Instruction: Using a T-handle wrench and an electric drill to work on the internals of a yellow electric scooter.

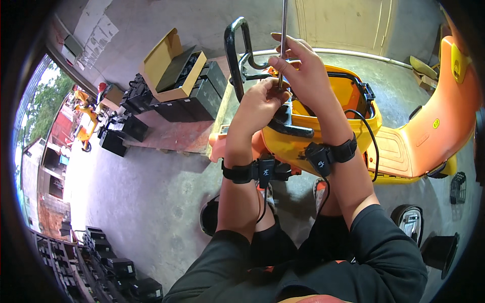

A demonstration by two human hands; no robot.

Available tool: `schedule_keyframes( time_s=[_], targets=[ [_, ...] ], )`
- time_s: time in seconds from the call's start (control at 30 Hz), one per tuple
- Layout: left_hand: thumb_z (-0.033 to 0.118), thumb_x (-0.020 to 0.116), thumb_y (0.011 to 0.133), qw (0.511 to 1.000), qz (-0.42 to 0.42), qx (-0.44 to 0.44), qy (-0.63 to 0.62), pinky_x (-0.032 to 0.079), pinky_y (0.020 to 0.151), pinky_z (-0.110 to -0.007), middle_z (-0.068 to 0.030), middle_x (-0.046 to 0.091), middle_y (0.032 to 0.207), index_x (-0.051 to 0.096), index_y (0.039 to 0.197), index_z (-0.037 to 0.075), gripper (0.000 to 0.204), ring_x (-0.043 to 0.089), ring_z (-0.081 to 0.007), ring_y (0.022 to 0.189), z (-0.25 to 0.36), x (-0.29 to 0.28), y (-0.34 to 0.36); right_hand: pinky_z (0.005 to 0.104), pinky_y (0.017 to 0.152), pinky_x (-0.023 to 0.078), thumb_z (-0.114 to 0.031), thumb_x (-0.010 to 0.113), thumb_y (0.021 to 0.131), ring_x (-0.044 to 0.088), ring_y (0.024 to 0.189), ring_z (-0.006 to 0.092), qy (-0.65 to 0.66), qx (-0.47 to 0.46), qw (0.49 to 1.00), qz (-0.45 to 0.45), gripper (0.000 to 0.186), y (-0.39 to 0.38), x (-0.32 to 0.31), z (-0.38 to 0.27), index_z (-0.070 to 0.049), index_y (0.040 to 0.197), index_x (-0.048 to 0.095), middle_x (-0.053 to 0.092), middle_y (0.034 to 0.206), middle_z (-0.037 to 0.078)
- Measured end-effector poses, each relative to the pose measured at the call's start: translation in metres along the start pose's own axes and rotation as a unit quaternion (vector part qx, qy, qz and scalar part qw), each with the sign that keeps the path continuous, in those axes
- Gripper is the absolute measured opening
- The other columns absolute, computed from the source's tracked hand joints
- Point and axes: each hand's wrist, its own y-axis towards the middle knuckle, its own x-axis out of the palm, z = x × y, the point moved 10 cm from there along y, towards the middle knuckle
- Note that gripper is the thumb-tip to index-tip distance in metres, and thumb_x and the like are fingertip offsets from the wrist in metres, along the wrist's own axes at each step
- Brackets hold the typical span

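The right hand (305, 73) pinched a thin metal rod (284, 17) — it stood nearly upright above the yellow scooter (295, 150), beside a bent black bar (230, 48). The left hand (258, 105) curled near its lower end — pinching what, I couldn't tell.

left of the fingers (299, 46), a cardboard box (172, 94) rests on black cases (174, 112); beyond the fingers, a beige door (348, 22); far to their right, a black basket (457, 188).
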Motion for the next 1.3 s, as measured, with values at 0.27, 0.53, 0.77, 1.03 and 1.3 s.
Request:
schedule_keyframes(
  time_s=[0.27,0.53,0.77,1.03,1.3],
  targets=[
    [0.005,0.063,0.090,1.000,-0.010,-0.010,0.002,0.051,0.079,-0.032,-0.0120,0.069,0.096,0.063,0.110,-0.001,0.021,0.068,-0.0184,0.089,0.003,0.003,0.000,0.0259,0.074,0.053,-0.010,0.066,0.092,0.065,0.081,0.0115,-0.003,-0.013,1.000,0.021,0.039,-0.006,0.003,-0.009,-0.002,0.130,0.058,0.070,0.089,0.007],
    [-0.005,0.055,0.088,0.999,-0.004,-0.042,0.035,0.049,0.084,-0.028,-0.0044,0.066,0.103,0.060,0.114,-0.003,0.026,0.061,-0.0115,0.096,-0.001,-0.004,-0.002,0.0263,0.077,0.055,-0.007,0.053,0.099,0.068,0.086,0.0144,0.104,0.013,0.994,-0.004,0.039,0.001,0.015,0.009,0.000,0.137,0.048,0.068,0.104,0.009],
    [-0.004,0.053,0.090,0.999,-0.036,-0.022,-0.022,0.048,0.094,-0.029,-0.0079,0.063,0.115,0.053,0.129,-0.003,0.039,0.060,-0.0138,0.106,0.001,0.000,-0.003,0.0249,0.070,0.053,-0.010,0.056,0.098,0.068,0.080,0.0130,0.062,0.066,0.996,0.006,0.044,0.000,0.001,0.022,-0.002,0.140,0.047,0.068,0.094,0.008],
    [0.007,0.064,0.091,0.993,-0.054,-0.019,0.107,0.047,0.088,-0.028,-0.0084,0.064,0.104,0.065,0.115,-0.001,0.025,0.060,-0.0160,0.095,0.004,-0.004,-0.008,0.0249,0.067,0.055,-0.008,0.057,0.098,0.067,0.075,0.0121,0.113,0.065,0.984,0.117,0.043,0.003,-0.041,0.020,-0.003,0.140,0.049,0.069,0.092,0.010],
    [0.010,0.070,0.084,0.966,0.006,-0.011,0.257,0.051,0.073,-0.033,-0.0136,0.070,0.087,0.071,0.091,-0.003,0.015,0.066,-0.0226,0.078,0.009,0.003,-0.005,0.0234,0.062,0.051,-0.008,0.058,0.096,0.065,0.069,0.0110,0.101,0.058,0.984,0.137,0.044,-0.001,-0.056,0.017,0.001,0.138,0.050,0.069,0.087,0.009]
  ],
)
